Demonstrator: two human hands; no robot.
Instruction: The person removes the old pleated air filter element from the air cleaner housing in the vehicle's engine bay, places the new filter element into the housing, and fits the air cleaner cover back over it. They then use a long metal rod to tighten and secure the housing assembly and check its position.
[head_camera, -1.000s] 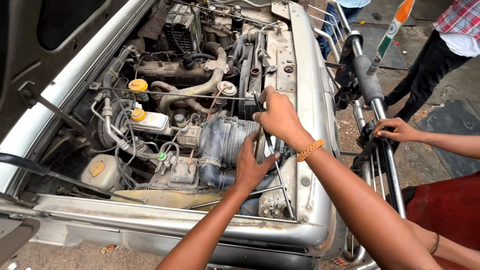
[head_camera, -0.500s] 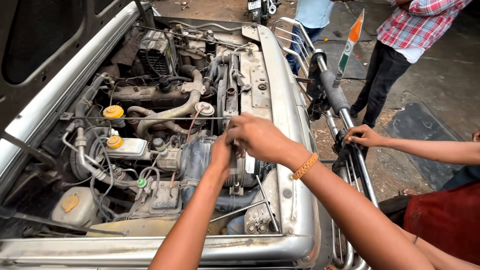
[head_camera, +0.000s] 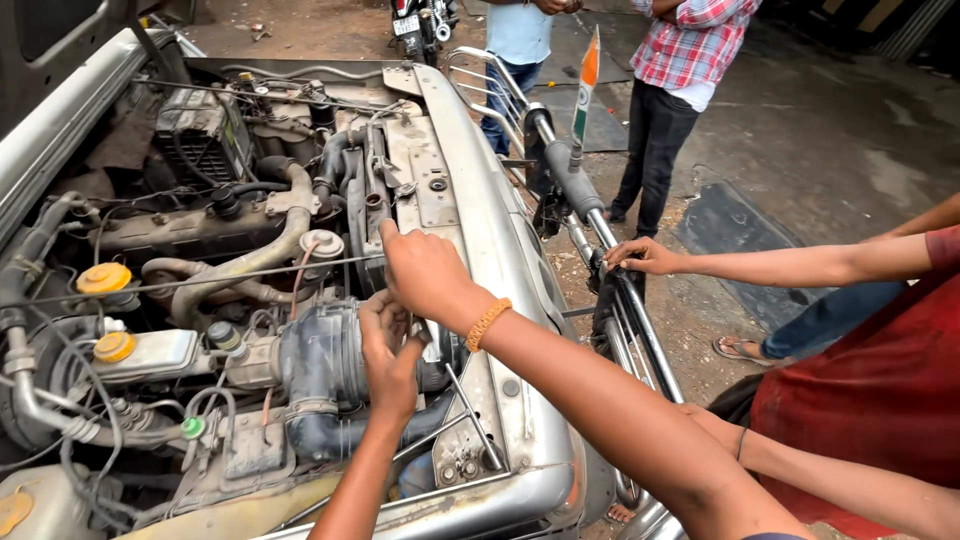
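I look down into the open engine bay of a silver vehicle (head_camera: 520, 300). My left hand (head_camera: 390, 355) reaches up from below with its fingers curled against the right end of a dusty black air duct (head_camera: 315, 365). My right hand (head_camera: 425, 270), with an orange band at the wrist, comes in from the right. It sits just above and touching the left hand, fingers closed downward next to the front panel (head_camera: 425, 180). Whatever small part the two hands meet on is hidden beneath them.
A co-worker's hand (head_camera: 645, 255) grips the bull bar (head_camera: 640, 330), which carries a small flag (head_camera: 585, 85). A person in red (head_camera: 860, 400) leans in at the right, and two people (head_camera: 680, 90) stand beyond. Yellow-capped reservoirs (head_camera: 110, 345), hoses and a thin rod (head_camera: 200, 278) crowd the bay.
Both hands have moved further up the front of the bay and closed together beside the air duct. The view has shifted right and lifted, so more of the ground and bystanders shows.
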